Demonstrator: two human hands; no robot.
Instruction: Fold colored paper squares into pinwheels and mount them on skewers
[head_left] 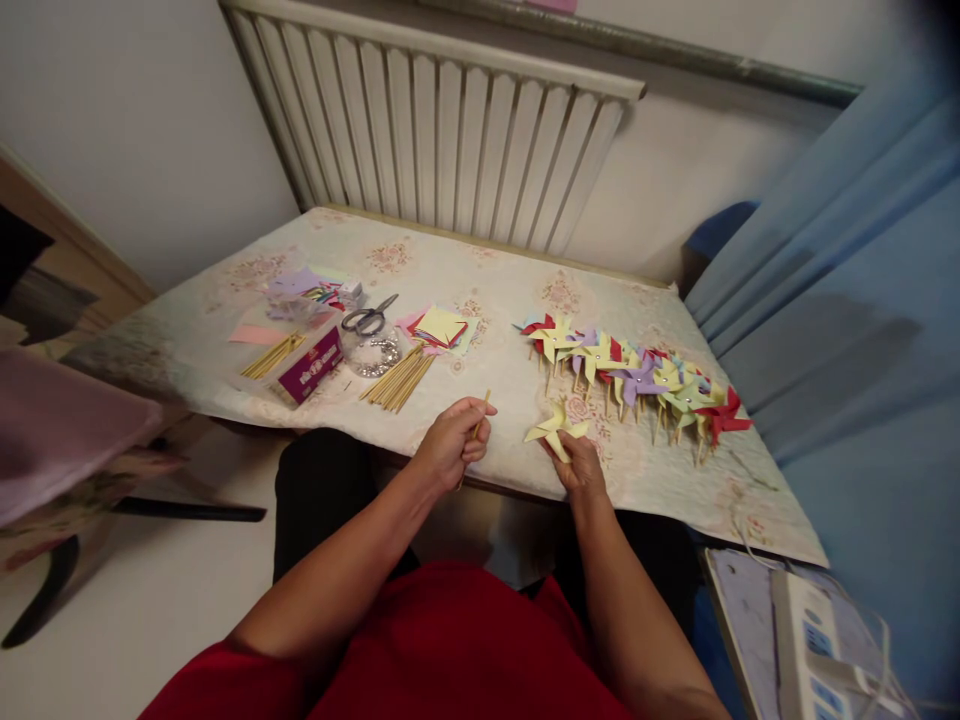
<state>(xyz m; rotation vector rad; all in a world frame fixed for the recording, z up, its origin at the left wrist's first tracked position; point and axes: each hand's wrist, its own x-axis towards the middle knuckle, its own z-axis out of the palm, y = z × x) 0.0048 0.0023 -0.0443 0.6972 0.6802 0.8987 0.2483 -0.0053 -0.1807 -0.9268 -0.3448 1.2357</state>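
My left hand (455,440) is closed around a thin wooden stick (487,398), whose tip pokes up past the fingers. A pale yellow paper pinwheel (556,430) is gripped in my right hand (581,468), its blades facing up. Both hands are over the table's front edge, a little apart. Left of them lies a bundle of wooden sticks (399,380). Behind that bundle are a round clear container of small shiny pieces (375,355) and dark-handled scissors (369,318). A stack of coloured paper squares (441,328) sits farther back.
Finished pinwheels (637,378) in several colours lie in a row on the right of the flowered tablecloth (517,290). At left stands a purple-and-white box (309,365) with sticks. A radiator (450,130) is behind; a power strip (814,640) lies lower right.
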